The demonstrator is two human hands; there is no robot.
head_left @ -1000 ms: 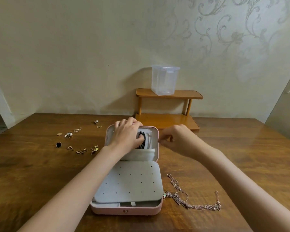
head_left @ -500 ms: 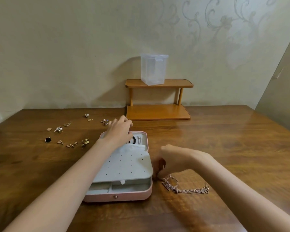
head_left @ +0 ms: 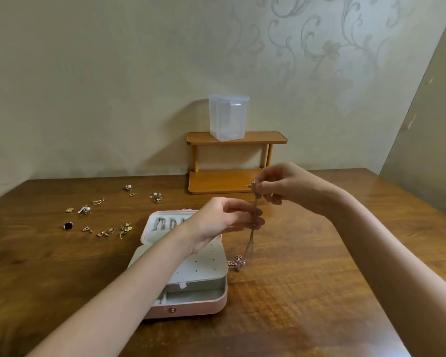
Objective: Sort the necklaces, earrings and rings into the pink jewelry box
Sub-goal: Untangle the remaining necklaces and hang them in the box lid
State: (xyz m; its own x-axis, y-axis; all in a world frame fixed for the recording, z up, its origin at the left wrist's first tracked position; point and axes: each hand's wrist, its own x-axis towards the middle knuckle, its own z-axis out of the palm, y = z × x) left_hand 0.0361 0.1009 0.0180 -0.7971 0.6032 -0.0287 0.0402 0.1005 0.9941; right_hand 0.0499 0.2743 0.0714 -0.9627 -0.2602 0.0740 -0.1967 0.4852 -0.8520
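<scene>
The pink jewelry box (head_left: 191, 309) lies open on the wooden table, its grey perforated panel (head_left: 206, 269) folded over the tray and silver chains hung in the lid (head_left: 162, 224). A rose-gold necklace (head_left: 250, 243) hangs above the table just right of the box, its pendant end (head_left: 238, 262) near the tabletop. My right hand (head_left: 281, 188) pinches the necklace's top end. My left hand (head_left: 227, 220) holds the chain lower down, over the box. Several earrings and rings (head_left: 101, 222) lie scattered left of the box.
A small two-tier wooden shelf (head_left: 232, 176) stands against the wall behind the box, with a clear plastic container (head_left: 228, 117) on its top tier. More small jewelry pieces (head_left: 156, 197) lie near the shelf's left side. The table (head_left: 319, 292) runs wide to the right.
My right hand has lifted the necklace off the table, up and away from me. My left hand left the box lid and took hold of the hanging chain.
</scene>
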